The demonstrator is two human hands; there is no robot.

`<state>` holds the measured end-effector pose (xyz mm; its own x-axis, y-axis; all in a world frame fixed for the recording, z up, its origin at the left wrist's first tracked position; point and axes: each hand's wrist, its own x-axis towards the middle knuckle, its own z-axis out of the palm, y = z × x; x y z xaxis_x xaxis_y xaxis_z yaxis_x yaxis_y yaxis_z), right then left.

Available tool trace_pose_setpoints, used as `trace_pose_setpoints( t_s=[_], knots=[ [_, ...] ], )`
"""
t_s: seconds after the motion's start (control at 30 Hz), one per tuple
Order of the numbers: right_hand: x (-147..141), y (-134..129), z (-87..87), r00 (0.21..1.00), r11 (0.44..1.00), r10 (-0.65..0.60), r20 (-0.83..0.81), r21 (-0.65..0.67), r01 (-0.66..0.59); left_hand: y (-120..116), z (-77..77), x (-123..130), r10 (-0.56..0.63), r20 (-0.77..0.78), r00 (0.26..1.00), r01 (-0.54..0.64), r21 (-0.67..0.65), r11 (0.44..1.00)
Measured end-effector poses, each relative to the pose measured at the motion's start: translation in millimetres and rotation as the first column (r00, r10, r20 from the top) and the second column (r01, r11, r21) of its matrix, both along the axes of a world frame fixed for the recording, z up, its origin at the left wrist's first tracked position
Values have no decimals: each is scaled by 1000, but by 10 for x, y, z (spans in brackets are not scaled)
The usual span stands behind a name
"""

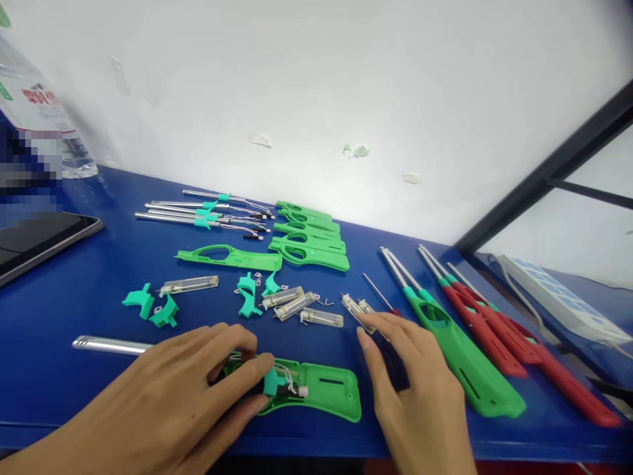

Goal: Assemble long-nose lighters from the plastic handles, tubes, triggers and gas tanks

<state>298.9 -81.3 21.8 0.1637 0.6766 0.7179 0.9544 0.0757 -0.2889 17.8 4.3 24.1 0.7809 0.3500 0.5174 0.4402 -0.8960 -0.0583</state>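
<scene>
My left hand [198,389] presses on a green lighter half-shell [336,392] near the table's front edge, its fingertips closed on a teal trigger piece [270,382]. Wires and a black igniter with a pale tip [302,391] lie in the shell. A metal tube [111,345] sticks out to the left from under that hand. My right hand [413,376] is right of the shell, with thumb and index finger at a clear fuel tank [357,313]; a second tank [366,306] lies beside it, partly hidden by the fingers.
Several clear tanks [295,306], teal pieces [164,311], green shells [311,253] and wired metal tubes [173,218] lie behind. A screwdriver [378,292], assembled green [469,359] and red lighters [487,333] and a power strip [564,297] are right; a tablet [44,241] and bottle [44,105] left.
</scene>
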Motion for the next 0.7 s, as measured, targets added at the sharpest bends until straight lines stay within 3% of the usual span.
trace_pose_setpoints(
  t_s=[0.1,0.3,0.53,0.7],
  knots=[
    [-16,74,23,998,1000,-1,61,-13,1,0,24,-2,-18,-39,999,19,21,1000],
    [-30,267,124,996,992,-1,92,-123,12,-20,129,46,18,40,999,-14,-94,995],
    [8,281,143,996,985,8,86,-171,7,-35,-53,-84,-1,-69,998,5,59,998],
    [20,252,99,997,990,18,80,-140,-7,40,56,-98,78,210,975,-63,-77,995]
  ],
)
